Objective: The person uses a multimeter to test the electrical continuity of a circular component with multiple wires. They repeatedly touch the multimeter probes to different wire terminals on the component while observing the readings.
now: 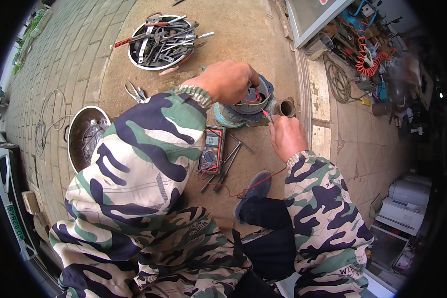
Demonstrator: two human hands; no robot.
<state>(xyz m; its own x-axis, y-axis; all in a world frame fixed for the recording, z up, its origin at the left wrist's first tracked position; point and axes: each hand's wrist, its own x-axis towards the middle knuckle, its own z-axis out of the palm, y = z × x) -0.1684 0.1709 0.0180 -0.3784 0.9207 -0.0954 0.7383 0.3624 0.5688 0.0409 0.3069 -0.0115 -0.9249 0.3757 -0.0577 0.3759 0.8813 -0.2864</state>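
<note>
My left hand (229, 80) reaches over a grey-and-teal pump-like housing (225, 115), fingers curled down into its open top near red and yellow-green wires (251, 103); its fingertips are hidden. My right hand (285, 134) grips a red test probe (267, 115), its tip at the housing's right side. A rusty pipe piece (286, 108) lies beside the housing. An orange-rimmed multimeter (211, 149) sits below, its red lead (256, 183) trailing across the ground. Metal wrenches or rods (236, 155) lie next to the meter.
A bowl of mixed tools (161, 42) sits at top, pliers (134, 92) below it. Another metal bowl (77, 139) is left. Beyond, a car (12, 198) stands. Right are a doorframe (303, 30), coiled orange hose (367, 64), cables (340, 79) and a white printer (402, 203).
</note>
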